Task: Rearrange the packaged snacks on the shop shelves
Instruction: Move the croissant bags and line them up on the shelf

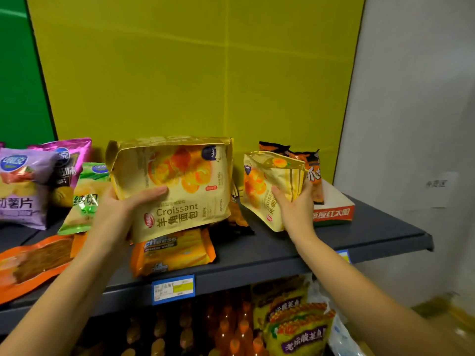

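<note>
My left hand (pixel 120 209) grips a large golden croissant bag (pixel 180 181) by its left edge and holds it upright above the dark grey shelf (pixel 270 247). Under that bag lies an orange cheese wafer pack (pixel 174 253). My right hand (pixel 295 204) holds a second, smaller croissant bag (pixel 267 181) by its right side. This one stands turned sideways on the shelf. Behind it orange snack bags (pixel 312 170) stand in a white and red carton (pixel 334 209).
Purple chip bags (pixel 23 186), a pink bag (pixel 69 160) and a green chip bag (pixel 87 196) stand at the left. An orange flat pack (pixel 33 265) lies at the front left. A blue price tag (pixel 172 289) sits on the shelf edge. Noodle packs (pixel 295 327) fill the shelf below.
</note>
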